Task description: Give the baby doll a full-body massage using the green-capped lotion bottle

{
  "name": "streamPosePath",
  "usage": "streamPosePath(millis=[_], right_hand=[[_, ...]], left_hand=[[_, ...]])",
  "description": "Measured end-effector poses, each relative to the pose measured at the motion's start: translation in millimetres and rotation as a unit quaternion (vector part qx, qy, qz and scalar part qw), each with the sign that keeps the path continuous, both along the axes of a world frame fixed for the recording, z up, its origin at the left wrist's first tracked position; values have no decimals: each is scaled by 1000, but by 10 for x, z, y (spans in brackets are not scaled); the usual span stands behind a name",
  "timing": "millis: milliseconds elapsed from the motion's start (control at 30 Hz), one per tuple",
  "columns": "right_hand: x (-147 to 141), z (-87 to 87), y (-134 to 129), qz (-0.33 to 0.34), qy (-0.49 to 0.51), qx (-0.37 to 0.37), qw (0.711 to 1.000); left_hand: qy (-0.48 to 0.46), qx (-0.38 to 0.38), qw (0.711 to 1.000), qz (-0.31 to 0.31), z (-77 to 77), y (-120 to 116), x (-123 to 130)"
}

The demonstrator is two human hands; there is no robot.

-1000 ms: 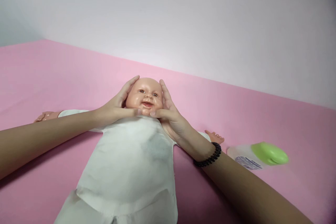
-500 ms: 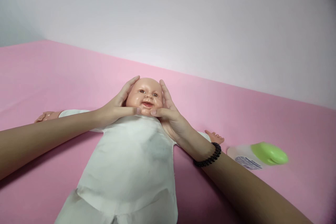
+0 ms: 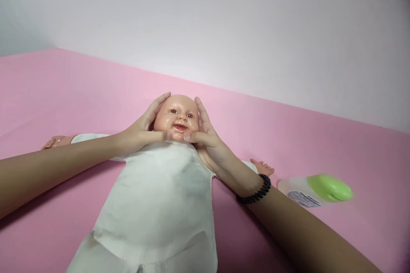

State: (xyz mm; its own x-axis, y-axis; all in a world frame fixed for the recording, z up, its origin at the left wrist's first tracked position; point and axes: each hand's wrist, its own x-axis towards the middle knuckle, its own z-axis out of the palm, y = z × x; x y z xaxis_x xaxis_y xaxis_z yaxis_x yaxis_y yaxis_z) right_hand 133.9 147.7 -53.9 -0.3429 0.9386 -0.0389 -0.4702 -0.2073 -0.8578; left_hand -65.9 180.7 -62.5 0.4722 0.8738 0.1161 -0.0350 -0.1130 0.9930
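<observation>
A baby doll (image 3: 160, 196) with a hard plastic head and a white cloth body lies on its back, arms spread to both sides. My left hand (image 3: 145, 130) cups the left side of its head, thumb along the chin. On the other side, my right hand (image 3: 209, 138) cups the head likewise, its thumb meeting the chin close to the left thumb. The fingers of both hands reach up beside the doll's temples, and some are hidden behind the head. A black coiled band (image 3: 256, 191) circles my right wrist.
A clear bottle with a green cap (image 3: 329, 187) lies on its side to the right, beyond my right forearm. The pink sheet (image 3: 320, 136) under the doll runs back to a pale wall (image 3: 224, 21).
</observation>
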Motion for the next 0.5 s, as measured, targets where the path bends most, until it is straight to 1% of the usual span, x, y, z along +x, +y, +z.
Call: streamPosePath(millis=[233, 367, 433, 467, 500], right_hand=[[4, -5, 0, 8, -22, 29, 999], [11, -25, 16, 16, -51, 61, 997], [-2, -90, 58, 12, -85, 89, 992], [-16, -132, 80, -5, -126, 118, 985], [-31, -171, 96, -32, -181, 151, 971]], left_hand=[[-6, -2, 1000, -8, -1, 3, -24], [-4, -7, 1000, -8, 4, 0, -29], [-5, -3, 1000, -5, 3, 6, -26], [-4, -1, 1000, 0, 3, 10, -21], [-1, 2, 1000, 7, 3, 13, -14]])
